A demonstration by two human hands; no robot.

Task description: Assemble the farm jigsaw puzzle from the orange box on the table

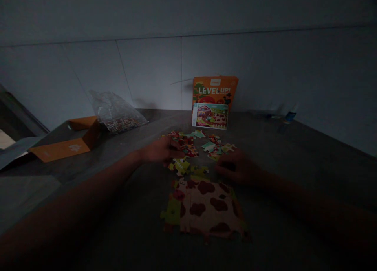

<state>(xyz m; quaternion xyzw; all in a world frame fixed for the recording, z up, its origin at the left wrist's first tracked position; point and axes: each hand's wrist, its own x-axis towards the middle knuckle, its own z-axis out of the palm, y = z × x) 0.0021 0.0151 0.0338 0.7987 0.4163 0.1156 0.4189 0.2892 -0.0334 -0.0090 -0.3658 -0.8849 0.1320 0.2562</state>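
A partly joined jigsaw puzzle [210, 208] lies in front of me, showing a cow with brown patches and a green edge at left. My left hand [161, 150] rests palm down beside loose puzzle pieces [188, 143], its fingers apart and bent over their near edge. Just below those fingers lies a yellow-green piece [181, 167] with a white fence pattern. My right hand [238, 167] is on the other side, thumb and forefinger curved with a gap between them, close to more loose pieces [210, 146]. Between the hands lies another green piece [199, 170]. Dim light blurs the fingertips.
An orange "LEVEL UP!" box [215, 86] stands against the wall, with a farm picture card [210, 116] leaning on it. At left are an orange open box part [63, 150] and a clear bag of pieces [120, 116]. A small blue item [290, 116] sits back right.
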